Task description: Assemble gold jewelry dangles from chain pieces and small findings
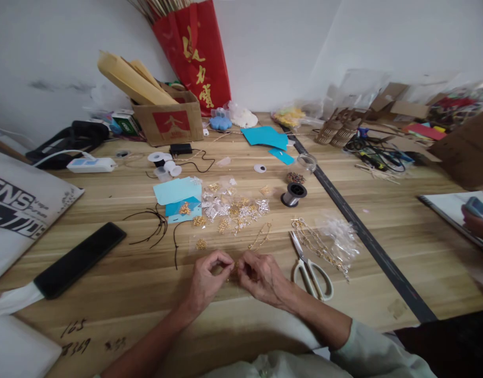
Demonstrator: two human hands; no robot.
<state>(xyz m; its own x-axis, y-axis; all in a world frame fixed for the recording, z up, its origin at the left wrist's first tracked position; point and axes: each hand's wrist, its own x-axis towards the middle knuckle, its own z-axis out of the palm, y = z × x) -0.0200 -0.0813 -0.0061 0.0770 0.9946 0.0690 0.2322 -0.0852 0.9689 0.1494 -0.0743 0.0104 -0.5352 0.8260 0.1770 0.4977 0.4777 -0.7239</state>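
Gold shows in the head view as one small piece [236, 264] between two bare hands, its exact shape too small to tell. The left hand [210, 279] and right hand [263, 277] each have thumb and forefinger closed in a pinch on it, low over the wooden table [147, 294]. One thin gold chain [260, 237], with small links, lies just beyond the right fingers. Farther beyond the fingers are many little gold and silver findings [241, 210], too many to count, some in clear bags. Right of the right fingers lies one pair of white-handled scissors [311, 270], blades slightly apart and pointing away; past them, one spool of silvery wire [294, 195] stands upright. Left of the left fingers lie dark cords [157, 226] and one black phone-like slab [81, 260].
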